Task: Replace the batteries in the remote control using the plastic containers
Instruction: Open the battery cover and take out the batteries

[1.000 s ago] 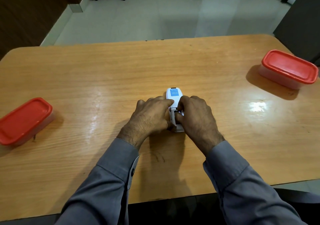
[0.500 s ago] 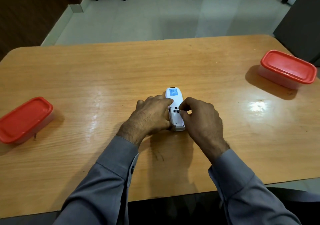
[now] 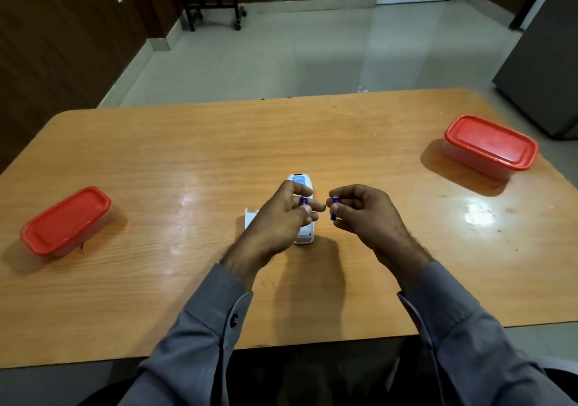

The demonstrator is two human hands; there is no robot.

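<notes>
A white remote control [image 3: 304, 235] lies face down in the middle of the wooden table [image 3: 219, 155], mostly hidden behind my left hand. Its loose white battery cover [image 3: 250, 217] rests on the table just left of it. My left hand [image 3: 281, 221] is raised above the remote and pinches a small blue battery [image 3: 303, 200] between its fingers. My right hand [image 3: 362, 215] hovers right of the remote and pinches a second blue battery [image 3: 334, 208] upright. Two plastic containers with red lids sit closed: one at the left [image 3: 67, 220], one at the far right [image 3: 489, 146].
The table's near edge runs just below my forearms. Beyond the far edge lie a pale tiled floor, a dark wheeled stand [image 3: 212, 2] and a grey cabinet [image 3: 544, 61] at the right.
Both hands lifted off the remote, each now holding a blue battery. The battery cover has come into view on the table left of the remote. The head camera tilted up.
</notes>
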